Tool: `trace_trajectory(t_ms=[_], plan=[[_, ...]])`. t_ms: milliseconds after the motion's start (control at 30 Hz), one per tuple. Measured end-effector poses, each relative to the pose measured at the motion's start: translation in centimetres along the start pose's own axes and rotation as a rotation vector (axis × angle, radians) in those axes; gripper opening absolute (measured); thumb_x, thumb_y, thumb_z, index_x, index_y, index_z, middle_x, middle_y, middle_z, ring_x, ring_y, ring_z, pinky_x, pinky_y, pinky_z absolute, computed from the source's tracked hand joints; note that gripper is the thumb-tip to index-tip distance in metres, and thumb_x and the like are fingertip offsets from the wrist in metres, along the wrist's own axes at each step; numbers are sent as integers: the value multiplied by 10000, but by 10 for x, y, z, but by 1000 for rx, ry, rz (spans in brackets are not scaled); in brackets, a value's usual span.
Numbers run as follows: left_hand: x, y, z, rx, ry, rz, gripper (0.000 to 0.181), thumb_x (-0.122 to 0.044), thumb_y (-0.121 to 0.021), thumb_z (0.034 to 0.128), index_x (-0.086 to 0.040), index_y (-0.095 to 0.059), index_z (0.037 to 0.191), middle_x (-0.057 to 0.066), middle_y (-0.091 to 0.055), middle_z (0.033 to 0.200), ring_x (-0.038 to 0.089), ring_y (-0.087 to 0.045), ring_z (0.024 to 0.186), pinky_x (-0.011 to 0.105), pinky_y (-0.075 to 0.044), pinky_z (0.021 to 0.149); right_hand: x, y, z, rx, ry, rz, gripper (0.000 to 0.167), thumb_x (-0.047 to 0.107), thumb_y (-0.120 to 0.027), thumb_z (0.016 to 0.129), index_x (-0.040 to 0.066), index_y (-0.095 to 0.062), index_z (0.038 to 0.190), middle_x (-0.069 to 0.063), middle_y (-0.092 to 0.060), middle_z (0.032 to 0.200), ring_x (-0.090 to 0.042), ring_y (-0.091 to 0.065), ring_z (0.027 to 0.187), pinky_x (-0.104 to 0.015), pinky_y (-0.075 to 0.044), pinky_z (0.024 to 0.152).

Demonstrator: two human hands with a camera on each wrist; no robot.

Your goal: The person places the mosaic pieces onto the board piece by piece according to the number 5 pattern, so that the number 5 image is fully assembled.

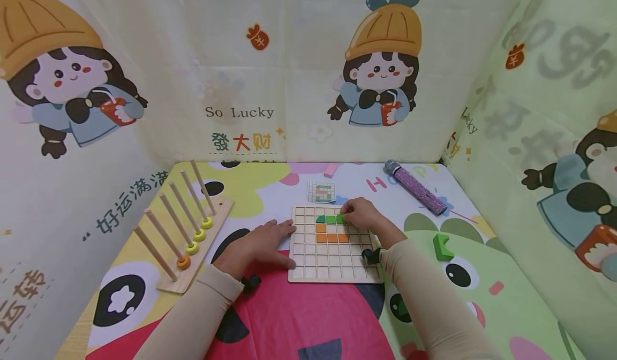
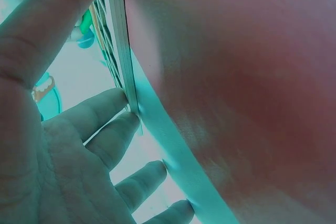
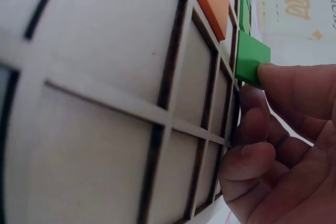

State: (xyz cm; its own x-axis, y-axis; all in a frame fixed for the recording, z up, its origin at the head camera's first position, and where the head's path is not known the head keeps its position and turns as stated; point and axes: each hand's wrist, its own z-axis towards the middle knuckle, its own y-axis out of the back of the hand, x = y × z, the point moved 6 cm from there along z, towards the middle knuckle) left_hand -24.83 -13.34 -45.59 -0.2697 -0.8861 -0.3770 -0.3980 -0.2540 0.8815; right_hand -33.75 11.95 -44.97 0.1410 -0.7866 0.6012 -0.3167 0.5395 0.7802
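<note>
A wooden grid board [image 1: 332,269] lies on the table, with orange tiles [image 1: 331,238] and green tiles [image 1: 330,219] in some squares. My right hand [image 1: 363,215] pinches a green square tile [image 3: 252,59] at the board's upper row, thumb on the tile's face. In the right wrist view, the tile sits at the grid's edge by the other green ones; whether it is fully seated I cannot tell. Against the board's left side rests my left hand [image 1: 255,247], fingers extended and spread. The left wrist view shows its fingertips [image 2: 118,98] touching the board's edge [image 2: 126,51].
A small pattern card [image 1: 321,192] lies just behind the board, near a pink block [image 1: 330,170]. To the left stands a wooden peg rack [image 1: 217,215] with yellow and orange rings. A purple microphone [image 1: 416,188] and a green curved block [image 1: 442,247] lie on the right.
</note>
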Motion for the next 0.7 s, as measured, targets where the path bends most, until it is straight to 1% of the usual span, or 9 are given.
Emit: trace_trajectory(t_ms=[233, 367, 467, 533, 700], plan=[[-1, 1, -1, 1, -2, 1, 1041, -505, -915, 709, -239, -432, 1592, -5, -349, 1687, 403, -274, 1556, 644, -457, 1100, 6, -1, 1, -12, 7, -102, 150, 116, -648, 989, 44, -749, 1074, -97, -712, 1043, -242, -596, 947, -430, -536, 932], [-1, 1, -2, 2, -2, -3, 1044, -493, -920, 707, -236, -432, 1593, -2, -348, 1687, 405, -275, 1555, 645, -465, 1092, 8, -2, 1, -11, -1, -128, 169, 108, -647, 989, 45, -763, 1093, -99, -720, 1048, -241, -600, 948, -433, -540, 940], [-2, 2, -2, 1, -3, -7, 1047, -486, -925, 703, -231, -434, 1592, 2, -350, 1687, 408, -276, 1554, 649, -467, 1087, 8, -1, -1, -13, 1, -132, 191, 126, -647, 992, 48, -761, 1124, -101, -723, 1078, -248, -608, 981, -445, -538, 975], [-2, 2, -2, 2, -7, 3, 1042, -498, -916, 709, -230, -433, 1592, 1, -348, 1688, 409, -272, 1556, 647, -446, 1111, 8, 2, -3, -21, 8, -127, 211, 142, -644, 996, 48, -754, 1149, -107, -726, 1108, -256, -621, 1017, -456, -535, 992], [-1, 2, -2, 7, -9, 32, 1024, -526, -891, 725, -232, -433, 1593, -4, -342, 1692, 405, -263, 1563, 632, -382, 1173, 2, 9, -9, -39, 16, -77, 242, 182, -635, 1010, 53, -728, 1192, -126, -717, 1156, -276, -632, 1067, -470, -538, 971]])
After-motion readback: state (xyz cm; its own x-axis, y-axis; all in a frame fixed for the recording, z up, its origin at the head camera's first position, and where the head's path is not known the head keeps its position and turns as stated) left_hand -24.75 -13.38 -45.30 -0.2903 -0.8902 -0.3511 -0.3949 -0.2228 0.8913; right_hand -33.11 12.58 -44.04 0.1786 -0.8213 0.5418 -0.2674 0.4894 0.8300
